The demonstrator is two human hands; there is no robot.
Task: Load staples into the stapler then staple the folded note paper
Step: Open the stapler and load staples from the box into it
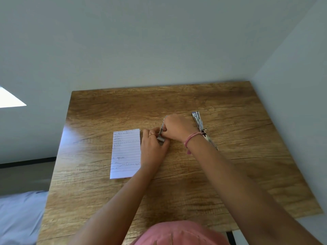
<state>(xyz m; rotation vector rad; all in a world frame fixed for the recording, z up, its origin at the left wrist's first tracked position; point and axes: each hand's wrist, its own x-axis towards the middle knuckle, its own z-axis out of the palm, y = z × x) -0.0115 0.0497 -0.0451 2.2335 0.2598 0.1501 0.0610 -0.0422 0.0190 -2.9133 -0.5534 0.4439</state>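
Observation:
A folded sheet of lined note paper point(125, 154) with handwriting lies flat on the wooden table point(230, 174), left of centre. Just to its right, both hands meet over a grey metal strip of staples point(160, 138). My left hand point(153, 149) pinches the strip's near end. My right hand point(177, 128) closes over its far part, hiding most of it. The metal stapler point(198, 120) lies swung open on the table beyond my right wrist, and that wrist covers its near half.
The table stands in a corner, with a wall behind it and another at the right. A pink bracelet circles my right wrist point(192, 137). Pale blue fabric point(19, 214) lies off the table's left edge.

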